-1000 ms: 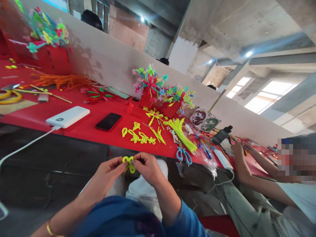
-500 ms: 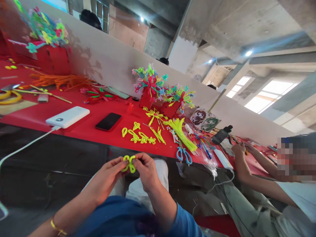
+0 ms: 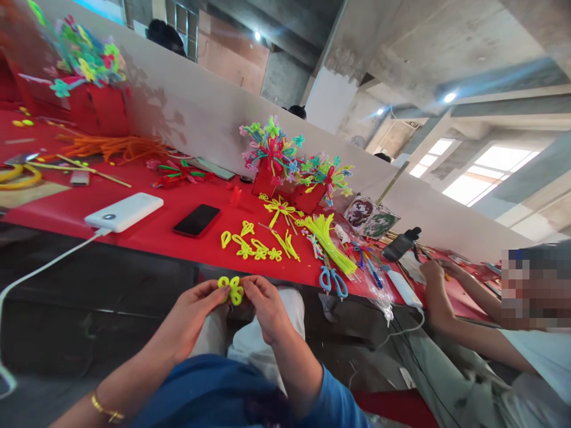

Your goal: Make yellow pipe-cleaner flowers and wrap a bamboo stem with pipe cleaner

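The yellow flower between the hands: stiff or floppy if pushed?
The flower is probably light, being small and open-looped. Pushed, it would likely bend rather than snap, as it looks curled from something soft, and perhaps keep a new shape, since it holds its curves.

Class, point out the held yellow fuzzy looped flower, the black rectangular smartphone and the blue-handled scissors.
Held yellow fuzzy looped flower point(image 3: 234, 289): head view, its middle, among the loops.
Black rectangular smartphone point(image 3: 197, 220): head view, middle of its dark face.
Blue-handled scissors point(image 3: 332, 274): head view, upper part of the handles.
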A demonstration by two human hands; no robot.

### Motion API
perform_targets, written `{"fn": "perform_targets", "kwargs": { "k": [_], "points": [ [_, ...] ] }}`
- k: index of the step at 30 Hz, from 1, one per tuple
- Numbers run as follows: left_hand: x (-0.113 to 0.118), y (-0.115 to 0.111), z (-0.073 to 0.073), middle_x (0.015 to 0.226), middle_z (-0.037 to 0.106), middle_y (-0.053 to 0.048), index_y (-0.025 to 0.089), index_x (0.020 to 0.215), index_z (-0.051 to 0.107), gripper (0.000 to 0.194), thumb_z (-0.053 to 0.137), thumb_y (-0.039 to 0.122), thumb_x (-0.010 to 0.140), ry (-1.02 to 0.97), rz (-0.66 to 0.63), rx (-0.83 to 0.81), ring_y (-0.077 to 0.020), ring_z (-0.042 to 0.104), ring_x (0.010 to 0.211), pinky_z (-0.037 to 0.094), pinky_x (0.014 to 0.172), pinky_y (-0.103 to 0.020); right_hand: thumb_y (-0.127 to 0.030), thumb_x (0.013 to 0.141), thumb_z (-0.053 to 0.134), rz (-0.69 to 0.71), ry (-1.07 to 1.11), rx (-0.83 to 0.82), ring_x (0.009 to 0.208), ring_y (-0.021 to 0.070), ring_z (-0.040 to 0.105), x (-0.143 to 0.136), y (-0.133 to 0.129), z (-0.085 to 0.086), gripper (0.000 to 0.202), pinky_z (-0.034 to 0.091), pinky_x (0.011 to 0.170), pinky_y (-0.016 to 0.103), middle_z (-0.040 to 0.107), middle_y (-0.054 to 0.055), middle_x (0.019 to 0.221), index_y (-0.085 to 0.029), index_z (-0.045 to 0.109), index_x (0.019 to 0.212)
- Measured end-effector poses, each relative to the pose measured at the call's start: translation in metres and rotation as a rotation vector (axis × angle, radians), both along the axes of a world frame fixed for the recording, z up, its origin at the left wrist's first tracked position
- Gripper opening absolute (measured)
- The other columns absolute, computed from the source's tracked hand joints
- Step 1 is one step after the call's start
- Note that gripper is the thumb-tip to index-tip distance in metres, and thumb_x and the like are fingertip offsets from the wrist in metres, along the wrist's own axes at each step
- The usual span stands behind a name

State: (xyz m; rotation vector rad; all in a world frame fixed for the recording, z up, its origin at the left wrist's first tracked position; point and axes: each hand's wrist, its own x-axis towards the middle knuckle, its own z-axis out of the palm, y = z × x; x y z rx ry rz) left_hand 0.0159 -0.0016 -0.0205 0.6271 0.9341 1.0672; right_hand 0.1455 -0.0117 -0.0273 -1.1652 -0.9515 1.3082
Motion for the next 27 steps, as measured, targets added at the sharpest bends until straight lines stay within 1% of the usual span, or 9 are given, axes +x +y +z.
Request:
{"fn": "perform_targets", "kwargs": {
  "k": [3, 5, 7, 10, 13, 17, 20, 24, 27],
  "points": [
    [0.000, 0.001, 0.005, 0.053, 0.068, 0.001, 0.018, 0.058, 0.068, 0.034, 0.090, 0.032, 0.038, -0.034, -0.005, -0.031, -0.0164, 0.062, 0.052, 0.051, 0.052, -0.026, -0.039, 0.067, 0.069, 0.036, -0.075, 0.012, 0.060, 0.0124, 0.054, 0.003, 0.000, -0.006, 0.022, 0.042, 0.057, 0.023, 0.062, -0.002, 0.066, -0.019, 0.064, 0.076],
    [-0.001, 0.002, 0.003, 0.055, 0.069, 0.001, 0.019, 0.060, 0.069, 0.034, 0.090, 0.035, 0.040, -0.034, -0.009, -0.033, -0.0162, 0.063, 0.054, 0.050, 0.053, -0.025, -0.035, 0.066, 0.069, 0.044, -0.150, 0.029, 0.060, 0.0129, 0.055, 0.004, 0.001, -0.011, 0.020, 0.044, 0.058, 0.024, 0.062, -0.002, 0.065, -0.019, 0.063, 0.075],
    [-0.004, 0.003, -0.001, 0.062, 0.072, 0.000, 0.019, 0.065, 0.072, 0.034, 0.090, 0.037, 0.042, -0.003, 0.049, -0.004, -0.0156, 0.064, 0.060, 0.051, 0.056, -0.023, -0.032, 0.070, 0.065, 0.012, -0.263, 0.076, 0.059, 0.0134, 0.055, 0.006, 0.001, -0.012, 0.014, 0.044, 0.057, 0.024, 0.061, -0.002, 0.063, -0.019, 0.063, 0.075],
    [-0.010, 0.004, -0.008, 0.072, 0.074, -0.001, 0.020, 0.069, 0.074, 0.037, 0.088, 0.046, 0.046, 0.068, 0.136, 0.063, -0.0175, 0.064, 0.073, 0.052, 0.063, -0.024, -0.025, 0.076, 0.057, -0.102, -0.548, 0.286, 0.065, 0.0161, 0.059, 0.011, 0.001, -0.010, 0.008, 0.048, 0.063, 0.027, 0.065, 0.002, 0.070, -0.020, 0.064, 0.075],
    [-0.011, 0.004, -0.008, 0.072, 0.074, -0.004, 0.019, 0.069, 0.075, 0.041, 0.082, 0.056, 0.052, 0.090, 0.019, 0.080, -0.0218, 0.064, 0.077, 0.052, 0.066, -0.029, -0.019, 0.080, 0.051, -0.194, -0.848, 0.598, 0.077, 0.0184, 0.063, 0.015, -0.002, -0.008, 0.017, 0.050, 0.073, 0.030, 0.070, 0.006, 0.082, -0.022, 0.066, 0.077],
    [-0.007, 0.000, 0.000, 0.071, 0.074, -0.004, 0.019, 0.068, 0.075, 0.032, 0.087, 0.042, 0.049, 0.109, -0.079, 0.094, -0.0191, 0.062, 0.068, 0.050, 0.064, -0.028, -0.015, 0.083, 0.048, -0.180, -1.012, 0.806, 0.082, 0.0185, 0.064, 0.015, -0.007, -0.008, 0.022, 0.050, 0.075, 0.031, 0.071, 0.007, 0.087, -0.024, 0.068, 0.084],
    [-0.005, -0.002, 0.004, 0.062, 0.071, -0.002, 0.019, 0.064, 0.073, 0.029, 0.089, 0.033, 0.044, 0.101, -0.062, 0.058, -0.0164, 0.060, 0.059, 0.047, 0.058, -0.026, -0.015, 0.081, 0.048, -0.144, -0.898, 0.776, 0.087, 0.0192, 0.064, 0.015, -0.011, -0.004, 0.023, 0.051, 0.079, 0.032, 0.070, 0.008, 0.093, -0.022, 0.066, 0.093],
    [-0.007, -0.004, 0.002, 0.058, 0.070, -0.001, 0.019, 0.067, 0.073, 0.029, 0.088, 0.031, 0.046, 0.099, -0.091, 0.038, -0.0175, 0.061, 0.054, 0.047, 0.055, -0.027, -0.024, 0.080, 0.053, -0.098, -0.611, 0.480, 0.077, 0.0174, 0.064, 0.016, -0.013, 0.008, 0.019, 0.052, 0.070, 0.029, 0.069, 0.006, 0.089, -0.020, 0.063, 0.096],
    [-0.006, -0.006, 0.001, 0.058, 0.070, -0.001, 0.019, 0.069, 0.074, 0.030, 0.088, 0.029, 0.045, 0.127, -0.112, 0.065, -0.0183, 0.060, 0.052, 0.046, 0.051, -0.027, -0.028, 0.075, 0.060, 0.000, -0.514, 0.268, 0.067, 0.0152, 0.061, 0.013, -0.010, 0.013, 0.016, 0.049, 0.062, 0.025, 0.068, 0.002, 0.079, -0.020, 0.066, 0.088]
  ]
}}
